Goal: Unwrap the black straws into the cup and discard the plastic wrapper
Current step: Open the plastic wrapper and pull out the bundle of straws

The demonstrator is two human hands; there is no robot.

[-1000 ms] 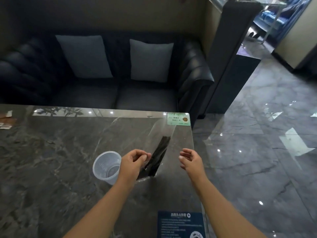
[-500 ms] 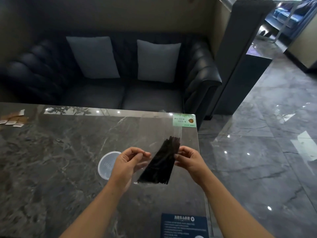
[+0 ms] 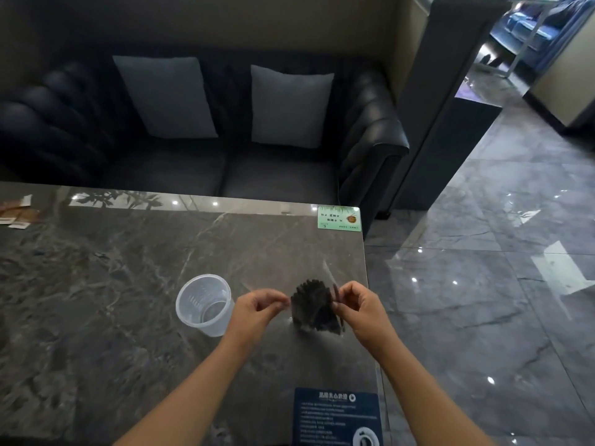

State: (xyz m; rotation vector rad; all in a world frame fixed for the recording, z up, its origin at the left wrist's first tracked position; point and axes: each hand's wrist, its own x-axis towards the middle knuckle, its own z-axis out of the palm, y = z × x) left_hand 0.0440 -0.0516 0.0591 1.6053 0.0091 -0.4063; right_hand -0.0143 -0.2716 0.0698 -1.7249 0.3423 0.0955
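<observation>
Cup of clear plastic (image 3: pixel 205 304) stood upright at 9 o'clock of left hand (image 3: pixel 257 309), near it. Left fingers pinched clear plastic wrapper (image 3: pixel 328 275); right hand (image 3: pixel 360 305) pinched its other edge. Bundle of black straws (image 3: pixel 314 305) hung between hands, long axis roughly upright, left hand nearer cup.

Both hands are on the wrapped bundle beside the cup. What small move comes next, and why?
Probably pull apart: left hand and right hand pinch opposite edges of the clear plastic wrapper still around the black straws. The clear plastic cup stands empty, left of the bundle.
</observation>
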